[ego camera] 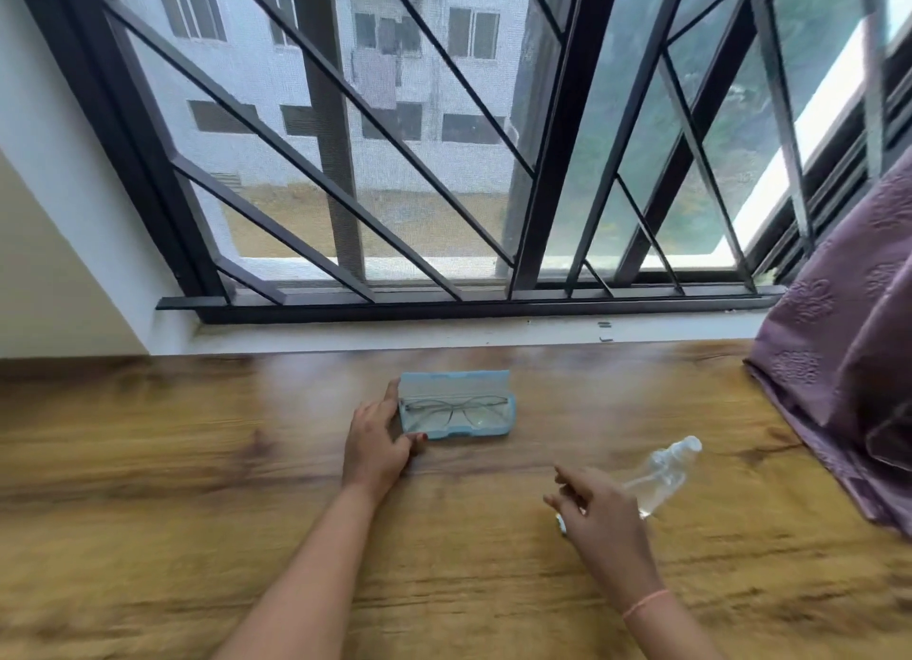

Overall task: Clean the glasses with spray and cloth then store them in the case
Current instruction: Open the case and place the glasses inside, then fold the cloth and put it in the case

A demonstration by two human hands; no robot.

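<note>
Right hand (599, 511) sits nearest, low over the wooden surface (197, 462), fingers loosely bent and spread, closed round nothing visible. Spray bottle (664, 477) lies on its side just behind and to the right of that hand, nozzle pointing away to the far right; whether the two touch cannot be told.

Left hand (377, 447) is farther forward, fingers fairly straight, index laid along the left end of the case (511, 420) and thumb at its near corner, bracing rather than gripping.

Case stands open, lid raised on the far side, with the glasses (454, 410) lying inside. Their long axis runs left to right, parallel to the window (444, 166) beyond. No cloth is visible.

Judgement: the glasses lie ahead and left of the right hand; the left hand is nearer but occupied steadying, so the free right hand would likely lift them out.
</note>
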